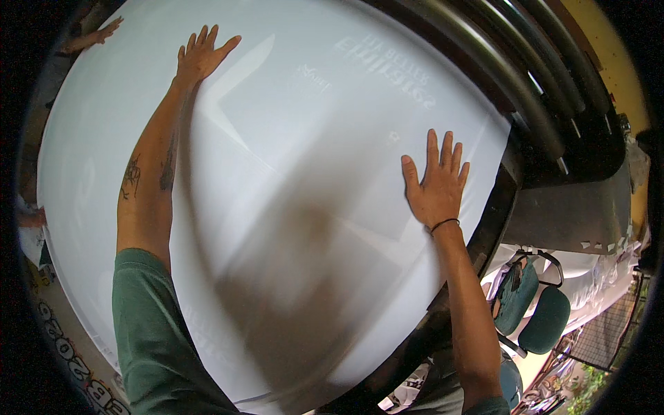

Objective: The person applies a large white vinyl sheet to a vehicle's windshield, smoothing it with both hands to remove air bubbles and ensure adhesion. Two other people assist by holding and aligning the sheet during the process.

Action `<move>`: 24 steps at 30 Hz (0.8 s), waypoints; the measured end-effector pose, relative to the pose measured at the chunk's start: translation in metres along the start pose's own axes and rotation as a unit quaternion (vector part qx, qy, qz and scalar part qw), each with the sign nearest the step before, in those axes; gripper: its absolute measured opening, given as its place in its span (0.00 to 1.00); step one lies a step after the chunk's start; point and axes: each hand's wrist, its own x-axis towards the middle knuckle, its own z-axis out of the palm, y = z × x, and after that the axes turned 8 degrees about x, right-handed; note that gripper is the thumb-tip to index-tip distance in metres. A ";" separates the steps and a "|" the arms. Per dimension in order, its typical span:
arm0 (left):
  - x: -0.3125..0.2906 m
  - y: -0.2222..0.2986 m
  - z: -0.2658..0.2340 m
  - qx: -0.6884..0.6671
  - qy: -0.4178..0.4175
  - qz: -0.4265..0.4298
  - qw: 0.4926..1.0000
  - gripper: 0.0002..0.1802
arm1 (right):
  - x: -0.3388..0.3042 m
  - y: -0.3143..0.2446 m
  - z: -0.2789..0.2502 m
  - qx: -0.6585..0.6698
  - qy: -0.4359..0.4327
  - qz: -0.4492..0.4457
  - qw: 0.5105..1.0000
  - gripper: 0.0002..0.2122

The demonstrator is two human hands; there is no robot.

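A wide white sheet [277, 173] spreads beneath both my hands, with faint mirrored lettering and pale angular shapes on it. My left hand [200, 59] reaches to its far left part, palm down, fingers spread and thumb out to the right. My right hand [437, 188], with a dark band at the wrist, lies flat near the sheet's right edge, fingers apart. Neither hand grips anything. My shadow darkens the sheet's middle. At the far left edge, another person's hand [104, 32] touches the sheet. A further hand [31, 218] shows, partly hidden, at the left side.
Long dark rollers [546, 83] of a machine run along the far right, beside a dark panel [567, 214]. A green chair [544, 319] stands to the right, near a wire mesh rack [612, 335]. Painted lettering [76, 363] marks the floor at lower left.
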 end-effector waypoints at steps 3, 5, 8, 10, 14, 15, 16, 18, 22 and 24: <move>0.005 0.002 0.005 -0.029 0.013 -0.013 0.999 0.60 | 0.002 0.001 0.000 -0.010 0.010 -0.007 1.000 0.37; 0.006 0.002 0.002 -0.019 0.001 -0.021 1.000 0.60 | 0.004 0.000 0.002 -0.009 0.014 -0.010 1.000 0.37; 0.004 0.000 -0.008 0.020 0.043 -0.009 0.999 0.60 | 0.007 0.001 0.008 -0.029 0.020 -0.009 0.999 0.37; 0.005 -0.002 -0.015 -0.113 -0.073 0.006 0.991 0.56 | 0.010 0.005 0.013 -0.028 0.035 -0.025 0.999 0.36; 0.012 0.004 -0.018 -0.153 -0.029 0.017 0.988 0.59 | 0.021 0.024 0.024 -0.034 0.064 -0.069 0.995 0.32; 0.014 0.009 -0.016 -0.207 -0.006 0.012 0.978 0.60 | 0.024 0.031 0.026 -0.033 0.057 -0.049 0.997 0.31; 0.018 0.014 -0.015 -0.205 0.007 0.018 0.979 0.60 | 0.028 0.039 0.028 -0.045 0.065 -0.057 0.995 0.30; 0.023 0.026 -0.014 -0.238 0.024 0.016 0.971 0.59 | 0.035 0.058 0.028 -0.031 0.066 -0.049 0.996 0.30; 0.030 0.036 -0.028 -0.210 0.020 -0.004 0.977 0.59 | 0.049 0.096 0.020 -0.108 0.101 -0.065 0.987 0.31; 0.030 0.034 -0.038 -0.200 0.004 -0.004 0.980 0.58 | 0.061 0.107 0.009 -0.092 0.129 -0.274 0.949 0.28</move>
